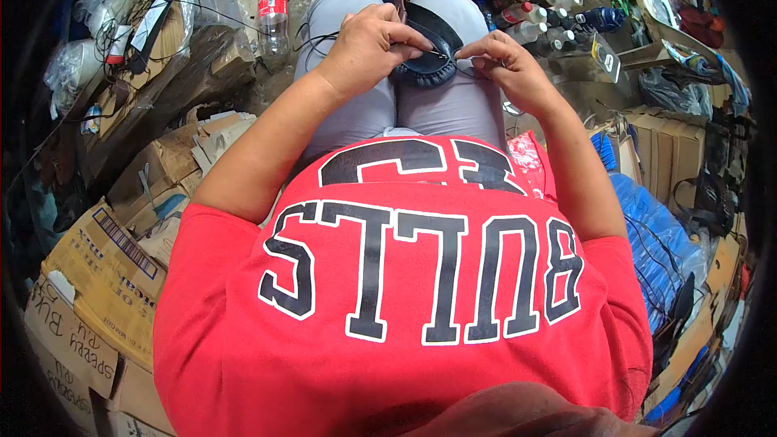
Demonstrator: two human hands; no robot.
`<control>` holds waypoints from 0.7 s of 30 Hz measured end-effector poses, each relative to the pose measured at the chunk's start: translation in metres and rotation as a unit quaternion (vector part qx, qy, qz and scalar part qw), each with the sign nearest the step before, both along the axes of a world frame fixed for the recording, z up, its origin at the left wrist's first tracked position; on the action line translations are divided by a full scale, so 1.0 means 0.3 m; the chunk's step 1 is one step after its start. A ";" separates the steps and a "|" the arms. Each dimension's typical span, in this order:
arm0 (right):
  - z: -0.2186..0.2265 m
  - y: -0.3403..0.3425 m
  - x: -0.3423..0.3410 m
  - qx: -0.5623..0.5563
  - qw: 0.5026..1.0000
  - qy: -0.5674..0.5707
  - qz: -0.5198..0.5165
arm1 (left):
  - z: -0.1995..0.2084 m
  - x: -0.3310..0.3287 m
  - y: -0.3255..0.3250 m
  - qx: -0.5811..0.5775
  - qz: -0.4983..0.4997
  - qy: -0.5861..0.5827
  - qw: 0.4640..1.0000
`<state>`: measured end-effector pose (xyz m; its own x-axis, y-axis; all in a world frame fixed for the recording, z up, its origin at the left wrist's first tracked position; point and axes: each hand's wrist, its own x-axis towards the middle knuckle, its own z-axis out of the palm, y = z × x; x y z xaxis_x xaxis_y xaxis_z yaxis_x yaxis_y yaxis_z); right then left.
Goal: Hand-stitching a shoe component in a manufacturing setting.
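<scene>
Brown cardboard boxes [105, 275] are stacked at lower left, one bearing a barcode label [128, 243]. A clear bottle with a red label [273, 6] stands upper left. More brown boxes [672, 146] sit at right, beside a blue bag [655, 235].

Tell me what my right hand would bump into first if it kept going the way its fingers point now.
Your right hand points toward your left, so it would probably meet the dark leather piece on your lap first, then the left hand gripping its other side. Depth is hard to judge here.
</scene>
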<state>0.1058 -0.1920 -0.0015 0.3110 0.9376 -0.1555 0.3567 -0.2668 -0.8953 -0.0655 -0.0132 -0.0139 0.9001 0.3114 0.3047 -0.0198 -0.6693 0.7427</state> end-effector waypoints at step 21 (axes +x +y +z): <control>0.019 0.022 0.035 -0.029 0.996 -0.031 0.072 | 0.027 0.075 0.070 -0.015 -0.182 0.060 0.981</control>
